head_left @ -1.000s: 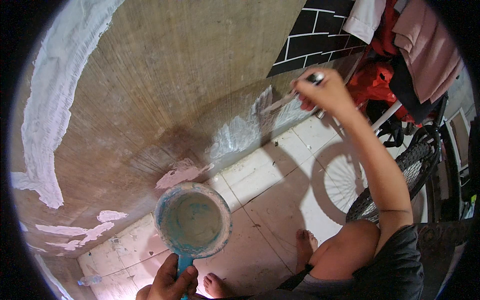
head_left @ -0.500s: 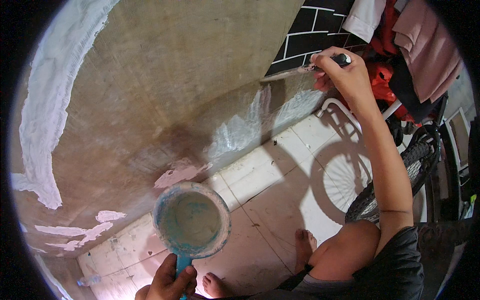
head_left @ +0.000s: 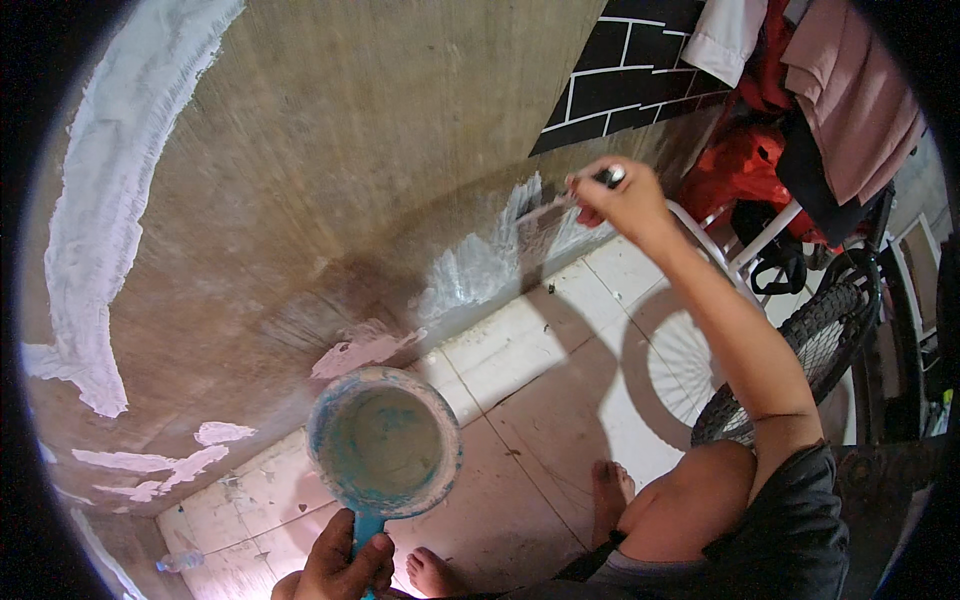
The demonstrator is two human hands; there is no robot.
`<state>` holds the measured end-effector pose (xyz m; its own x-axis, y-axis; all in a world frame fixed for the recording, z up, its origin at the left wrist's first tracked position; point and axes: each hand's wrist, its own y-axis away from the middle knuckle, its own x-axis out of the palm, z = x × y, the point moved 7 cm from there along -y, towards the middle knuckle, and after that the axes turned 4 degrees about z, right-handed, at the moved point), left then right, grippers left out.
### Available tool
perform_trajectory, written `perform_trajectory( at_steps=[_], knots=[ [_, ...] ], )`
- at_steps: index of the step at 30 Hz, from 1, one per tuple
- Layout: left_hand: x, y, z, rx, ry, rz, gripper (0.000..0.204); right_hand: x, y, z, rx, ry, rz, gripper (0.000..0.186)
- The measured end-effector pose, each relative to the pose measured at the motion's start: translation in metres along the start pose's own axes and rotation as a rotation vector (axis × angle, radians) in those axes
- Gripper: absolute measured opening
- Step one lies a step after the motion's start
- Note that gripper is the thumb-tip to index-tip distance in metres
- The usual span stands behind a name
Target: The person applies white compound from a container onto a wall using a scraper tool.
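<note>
My left hand (head_left: 345,560) is closed around the handle of a blue dipper (head_left: 452,445), its rim crusted with dried paste. Greyish wet filler (head_left: 388,435) lies inside it. Out to the upper right, my right hand (head_left: 628,200) grips a putty knife (head_left: 545,210) by its dark handle. Its blade is at the low part of the brown wall (head_left: 330,130), beside a smeared white filler patch (head_left: 470,265); firm contact is hard to make out. A pinkish filler patch (head_left: 362,347) sits on the wall just above the dipper.
A broad white filler band (head_left: 95,230) runs down the wall at left. Black brick-pattern covering (head_left: 610,80) is at upper right. Hanging clothes (head_left: 850,100), a red bag (head_left: 735,165) and a bicycle wheel (head_left: 835,320) stand right. A plastic bottle (head_left: 180,562) lies on the tiled floor (head_left: 530,420).
My right hand has moved down and left with the putty knife, from below the black covering to the white patch. The dipper in my left hand has hardly moved.
</note>
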<state>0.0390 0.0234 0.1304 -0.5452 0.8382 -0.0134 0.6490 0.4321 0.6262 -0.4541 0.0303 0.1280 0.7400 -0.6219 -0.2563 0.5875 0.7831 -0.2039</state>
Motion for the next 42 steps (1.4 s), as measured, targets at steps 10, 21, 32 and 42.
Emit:
perform_trajectory(
  at_steps=[10,21,32,42],
  knots=[
    [-0.002,-0.004,0.006,0.016,0.035,0.007,0.02,-0.025,0.008,0.05,-0.019,0.118,0.083,0.02],
    [-0.002,-0.002,0.002,0.017,0.052,-0.005,0.023,-0.014,-0.003,-0.02,-0.003,0.075,-0.043,0.017],
    [-0.002,-0.003,0.001,-0.016,0.058,0.003,0.022,-0.031,0.006,0.048,-0.069,0.119,0.065,0.017],
    [-0.009,-0.002,0.008,0.028,-0.011,-0.037,0.026,-0.02,0.009,0.074,-0.06,0.088,-0.086,0.014]
  ],
)
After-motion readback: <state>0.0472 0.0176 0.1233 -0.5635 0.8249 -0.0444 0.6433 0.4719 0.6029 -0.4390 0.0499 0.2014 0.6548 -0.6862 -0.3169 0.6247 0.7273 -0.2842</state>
